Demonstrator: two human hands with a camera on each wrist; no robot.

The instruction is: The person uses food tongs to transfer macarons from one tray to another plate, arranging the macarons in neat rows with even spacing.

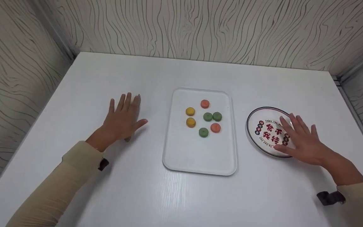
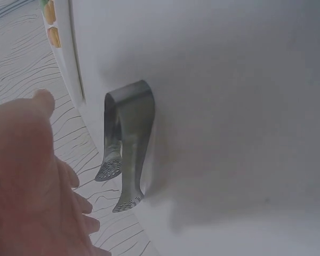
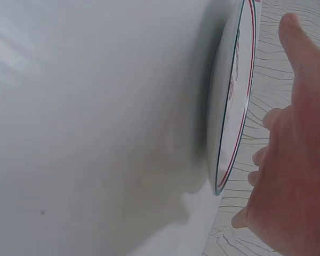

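My left hand (image 1: 120,123) is held with fingers straight and spread, over metal tongs (image 2: 136,117) that it mostly hides in the head view. The left wrist view shows these tongs lying on the table beside the hand, their perforated tips pointing away. On the other side, my right hand (image 1: 304,145) spreads its straight fingers over the right part of a round plate (image 1: 263,114). This white plate has a dark rim and red characters, and the right wrist view shows it edge-on beside the hand. Neither hand grips anything.
Between the hands lies a white rectangular tray (image 1: 197,154). It bears several small round pieces: two yellow pieces (image 1: 190,111), two orange pieces (image 1: 204,104) and three green pieces (image 1: 203,132). Wood-patterned panels (image 1: 187,28) border the white table (image 1: 156,195) at the back and sides.
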